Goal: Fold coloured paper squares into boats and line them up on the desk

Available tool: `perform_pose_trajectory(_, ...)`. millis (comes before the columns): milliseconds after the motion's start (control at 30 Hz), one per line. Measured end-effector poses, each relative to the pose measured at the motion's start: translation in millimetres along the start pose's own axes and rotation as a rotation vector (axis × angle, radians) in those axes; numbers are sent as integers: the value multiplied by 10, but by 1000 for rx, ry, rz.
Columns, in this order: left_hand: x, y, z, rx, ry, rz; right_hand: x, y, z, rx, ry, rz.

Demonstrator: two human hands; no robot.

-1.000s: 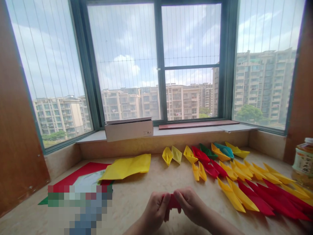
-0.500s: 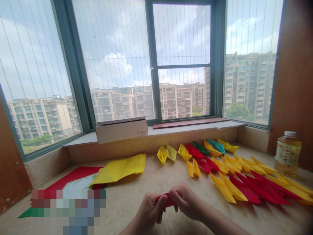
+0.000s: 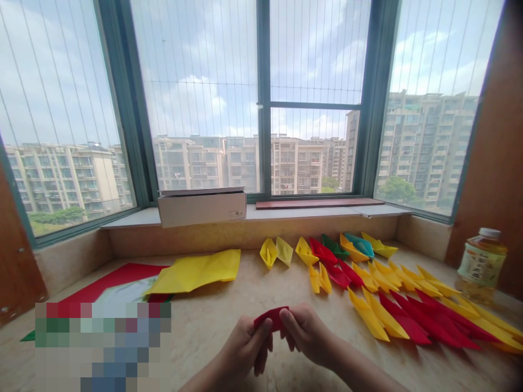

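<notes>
My left hand (image 3: 245, 345) and my right hand (image 3: 306, 335) pinch a small folded piece of red paper (image 3: 272, 317) between them, just above the marble counter (image 3: 212, 348). Their fingers hide most of it. To the right stand rows of folded paper boats: red and yellow long ones (image 3: 425, 321) nearest my right hand, with green and teal boats (image 3: 347, 245) at the back. Loose yellow paper (image 3: 196, 271) lies left of my hands, partly over a red sheet (image 3: 118, 279).
A pixelated patch (image 3: 102, 348) hides part of the counter's lower left. A white cardboard box (image 3: 201, 208) sits on the window sill, with a dark red board (image 3: 318, 203) beside it. A plastic bottle with a yellow liquid (image 3: 482, 267) stands at the right.
The view has swung and levelled, shifting the scene left. My hands stay together on the red paper, and more of its upper edge now shows above my fingers.
</notes>
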State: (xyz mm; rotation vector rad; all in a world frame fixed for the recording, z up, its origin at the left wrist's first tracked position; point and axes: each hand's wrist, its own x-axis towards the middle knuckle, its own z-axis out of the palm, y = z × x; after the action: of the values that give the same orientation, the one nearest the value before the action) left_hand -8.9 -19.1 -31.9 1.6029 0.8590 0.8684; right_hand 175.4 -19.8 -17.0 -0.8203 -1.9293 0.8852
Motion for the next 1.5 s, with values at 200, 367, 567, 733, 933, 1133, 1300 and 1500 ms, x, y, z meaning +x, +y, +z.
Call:
perform_pose_trajectory(200,-23,55,-13,-42,4,97,0,-14,3,-58,51,22)
perform_pose_trajectory(367,-47,176,-27,36,64,78,10,41,8,-74,120,-2)
perform_pose_trajectory(567,-23,172,-60,-5,140,68,-3,-14,-129,-148,201,-178)
perform_pose_trajectory(733,-13,167,-74,-55,83,101,5,-77,-182,-241,26,-201)
perform_pose_trajectory(933,11,208,-52,-7,110,115,8,-13,-125,-299,80,-149)
perform_pose_trajectory(1133,26,201,-47,78,160,100,-1,-9,-81,-335,83,-145)
perform_pose_trajectory(1300,34,210,-28,-7,231,119,1,-19,-64,-293,89,-150)
perform_pose_trajectory(1500,78,245,-62,-256,325,102,14,53,-90,-194,226,-67)
